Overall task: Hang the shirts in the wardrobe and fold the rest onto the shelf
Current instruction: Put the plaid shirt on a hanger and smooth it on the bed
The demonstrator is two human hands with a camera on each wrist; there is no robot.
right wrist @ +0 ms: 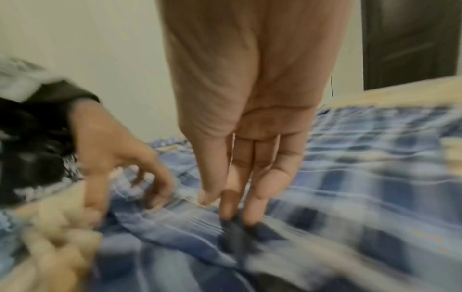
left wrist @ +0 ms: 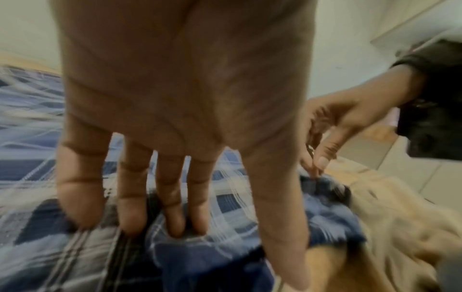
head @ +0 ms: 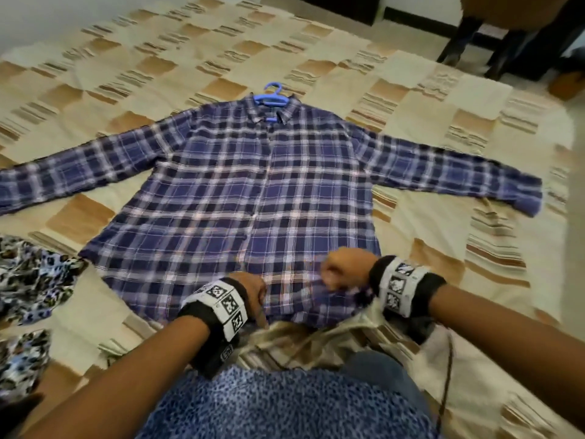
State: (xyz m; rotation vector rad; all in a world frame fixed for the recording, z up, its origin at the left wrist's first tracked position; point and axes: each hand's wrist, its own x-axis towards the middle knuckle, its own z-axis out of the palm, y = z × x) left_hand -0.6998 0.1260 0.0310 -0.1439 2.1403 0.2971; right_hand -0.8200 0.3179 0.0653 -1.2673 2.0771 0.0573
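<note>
Head view shows the shirt, blue plaid, lying flat and face up on the bed, sleeves spread out to either side, collar at the far end with a blue hanger set in the neck, its hook pointing away. Both hands work at the near hem. Seen from the head, the left hand sits at the middle of the hem, wrist bent down, fingers pointing toward the cloth; the left wrist view shows its fingers nearly straight and a little spread, tips pressed into the plaid, thumb down at the hem edge, so this hand is uncurled and pushing rather than grasping. The right hand is just beside it on the right part of the hem, knuckles up and looking like a fist from above; the right wrist view shows its thumb and two fingers brought together, tips nipping a fold of the shirt, and the left wrist view agrees, with the cloth raised in a small peak under those fingertips. Both forearms reach in from the near edge, each with a black band carrying white printed markers. A patterned cloth lies on the bed at the left, beside the shirt's lower corner. Wrist views are blurred.
</note>
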